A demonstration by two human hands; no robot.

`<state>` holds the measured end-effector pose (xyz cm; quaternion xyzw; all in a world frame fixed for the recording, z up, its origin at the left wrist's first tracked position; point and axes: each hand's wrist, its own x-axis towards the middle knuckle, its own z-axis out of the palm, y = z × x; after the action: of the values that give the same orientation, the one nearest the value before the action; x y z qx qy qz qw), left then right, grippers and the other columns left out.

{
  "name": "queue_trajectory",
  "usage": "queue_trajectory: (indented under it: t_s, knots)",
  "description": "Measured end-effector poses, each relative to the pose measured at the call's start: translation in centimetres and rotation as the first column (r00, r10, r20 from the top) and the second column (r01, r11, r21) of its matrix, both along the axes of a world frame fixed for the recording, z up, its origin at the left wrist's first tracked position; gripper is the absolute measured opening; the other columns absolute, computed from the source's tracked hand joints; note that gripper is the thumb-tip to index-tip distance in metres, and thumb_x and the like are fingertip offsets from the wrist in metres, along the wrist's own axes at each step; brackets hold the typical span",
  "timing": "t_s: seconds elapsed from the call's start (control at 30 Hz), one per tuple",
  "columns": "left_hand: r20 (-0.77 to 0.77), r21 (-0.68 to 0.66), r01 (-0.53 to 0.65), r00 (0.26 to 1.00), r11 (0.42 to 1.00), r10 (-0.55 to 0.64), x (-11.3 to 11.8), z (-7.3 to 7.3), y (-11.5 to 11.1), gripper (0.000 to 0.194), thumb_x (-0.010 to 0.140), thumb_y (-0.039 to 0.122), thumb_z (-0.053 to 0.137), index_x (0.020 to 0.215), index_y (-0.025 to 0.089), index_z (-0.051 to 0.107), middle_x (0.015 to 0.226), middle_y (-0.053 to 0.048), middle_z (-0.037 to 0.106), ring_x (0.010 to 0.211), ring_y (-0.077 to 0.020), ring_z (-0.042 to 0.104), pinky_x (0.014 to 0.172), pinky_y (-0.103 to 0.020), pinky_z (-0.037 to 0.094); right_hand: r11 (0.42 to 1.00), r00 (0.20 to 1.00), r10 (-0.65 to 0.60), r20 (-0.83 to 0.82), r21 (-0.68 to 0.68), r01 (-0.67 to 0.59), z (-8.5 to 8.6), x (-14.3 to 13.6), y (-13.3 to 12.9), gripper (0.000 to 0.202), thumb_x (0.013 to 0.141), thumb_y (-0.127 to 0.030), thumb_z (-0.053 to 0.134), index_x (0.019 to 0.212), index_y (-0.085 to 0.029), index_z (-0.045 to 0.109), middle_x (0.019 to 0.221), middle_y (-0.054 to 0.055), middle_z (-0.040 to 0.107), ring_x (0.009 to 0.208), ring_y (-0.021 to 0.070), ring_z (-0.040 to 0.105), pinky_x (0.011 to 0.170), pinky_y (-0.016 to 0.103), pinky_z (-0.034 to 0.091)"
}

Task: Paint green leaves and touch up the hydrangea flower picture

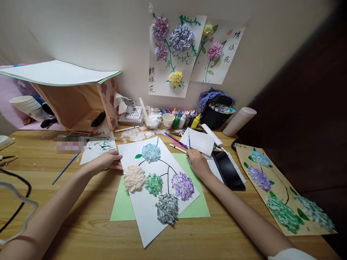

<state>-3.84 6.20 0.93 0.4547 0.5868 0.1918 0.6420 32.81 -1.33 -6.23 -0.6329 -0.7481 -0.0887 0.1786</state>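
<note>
A white sheet of paper (148, 216) with paper flowers lies tilted over a green sheet (121, 207). Its raised blooms are a blue flower (151, 152), a cream one (134, 178), a green one (154, 184), a purple one (182, 186) and a grey one (167, 208). Black stems and one green leaf (138, 156) are painted among them. My left hand (112, 160) pinches the sheet's upper left edge, fingers partly beneath it. Right of the sheet, my right hand (197, 162) is closed around a thin blue paintbrush (189, 139), which stands nearly upright.
Behind the sheet stand a paper cup (168, 121), paint bottles (187, 120) and a bowl (152, 122) of white scraps. A black phone (228, 170) lies right of my right hand. Another flower picture (282, 191) is at far right. A blue brush (66, 168) rests left.
</note>
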Motion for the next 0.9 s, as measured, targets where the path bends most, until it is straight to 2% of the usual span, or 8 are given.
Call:
queue_trajectory:
  t_s: [0.13, 0.27, 0.37, 0.47, 0.57, 0.67, 0.77, 0.9]
  knots:
    - [-0.038, 0.088, 0.006, 0.999, 0.996, -0.003, 0.8, -0.3, 1.3, 0.021, 0.063, 0.015, 0.073, 0.067, 0.017, 0.052, 0.055, 0.0, 0.063, 0.055, -0.0155, 0.065, 0.064, -0.029, 0.058, 0.998, 0.999, -0.049, 0.015, 0.029, 0.049, 0.2, 0.0, 0.1, 0.025, 0.081, 0.002, 0.039, 0.084, -0.016, 0.056, 0.079, 0.011, 0.064, 0.079, 0.0258, 0.057, 0.066, 0.033, 0.042]
    - [-0.087, 0.128, 0.001, 0.996, 0.992, 0.01, 1.5, -1.1, 2.6, 0.017, 0.066, 0.012, 0.067, 0.067, 0.018, 0.052, 0.054, 0.001, 0.061, 0.054, -0.0141, 0.063, 0.06, -0.026, 0.056, 0.997, 1.0, -0.024, -0.02, 0.067, 0.026, 1.3, 0.2, -0.1, 0.023, 0.085, -0.002, 0.042, 0.095, -0.015, 0.06, 0.087, 0.011, 0.068, 0.085, 0.0254, 0.062, 0.073, 0.035, 0.047]
    - [-0.133, 0.153, 0.013, 0.991, 0.988, 0.008, 2.0, -1.6, 3.6, 0.017, 0.07, 0.009, 0.062, 0.064, 0.019, 0.049, 0.052, 0.001, 0.059, 0.053, -0.0138, 0.062, 0.057, -0.025, 0.055, 0.982, 0.987, 0.101, -0.124, 0.17, -0.079, 2.9, 0.3, -0.7, 0.024, 0.092, -0.012, 0.045, 0.111, -0.015, 0.059, 0.101, 0.011, 0.071, 0.093, 0.0235, 0.065, 0.082, 0.035, 0.051]
    - [-0.192, 0.169, 0.031, 0.981, 0.985, 0.002, 2.4, -1.8, 4.6, 0.02, 0.07, 0.005, 0.059, 0.061, 0.018, 0.048, 0.048, 0.003, 0.055, 0.049, -0.0132, 0.059, 0.054, -0.025, 0.053, 0.939, 0.92, 0.268, -0.285, 0.29, -0.184, 4.9, 0.0, -1.6, 0.031, 0.096, -0.019, 0.043, 0.124, -0.02, 0.056, 0.11, 0.009, 0.071, 0.1, 0.0213, 0.067, 0.087, 0.035, 0.052]
    - [-0.244, 0.178, 0.065, 0.97, 0.982, -0.021, 2.7, -1.6, 5.5, 0.022, 0.07, 0.001, 0.057, 0.058, 0.017, 0.048, 0.046, 0.002, 0.055, 0.047, -0.0127, 0.057, 0.053, -0.024, 0.053, 0.946, 0.821, 0.299, -0.487, 0.265, -0.187, 6.3, -0.3, -2.8, 0.037, 0.098, -0.025, 0.04, 0.133, -0.023, 0.051, 0.11, 0.007, 0.072, 0.106, 0.0204, 0.066, 0.095, 0.037, 0.05]
    - [-0.283, 0.169, 0.117, 0.957, 0.979, -0.066, 3.0, -1.3, 6.3, 0.021, 0.069, 0.001, 0.058, 0.057, 0.016, 0.05, 0.047, 0.001, 0.057, 0.049, -0.0135, 0.059, 0.056, -0.025, 0.053, 0.95, 0.658, 0.313, -0.685, 0.233, -0.21, 6.8, -0.7, -3.5, 0.04, 0.099, -0.035, 0.035, 0.133, -0.023, 0.052, 0.105, 0.007, 0.073, 0.098, 0.02, 0.068, 0.089, 0.037, 0.052]
    - [-0.316, 0.14, 0.179, 0.94, 0.974, -0.127, 3.2, -1.1, 7.2, 0.018, 0.067, 0.003, 0.061, 0.057, 0.016, 0.052, 0.048, 0.0, 0.059, 0.051, -0.0156, 0.061, 0.057, -0.027, 0.054, 0.942, 0.489, 0.327, -0.809, 0.237, -0.237, 6.5, -1.1, -3.3, 0.044, 0.099, -0.042, 0.03, 0.119, -0.023, 0.064, 0.099, 0.006, 0.073, 0.086, 0.0183, 0.067, 0.079, 0.035, 0.054]
    - [-0.364, 0.127, 0.239, 0.914, 0.963, -0.179, 3.6, -1.5, 8.3, 0.015, 0.067, 0.004, 0.058, 0.059, 0.016, 0.053, 0.048, 0.0, 0.058, 0.05, -0.0167, 0.061, 0.056, -0.028, 0.054, 0.965, 0.295, 0.21, -0.932, 0.149, -0.218, 5.7, -1.5, -2.0, 0.028, 0.093, -0.039, 0.05, 0.094, -0.022, 0.072, 0.084, 0.004, 0.073, 0.076, 0.016, 0.064, 0.071, 0.03, 0.052]
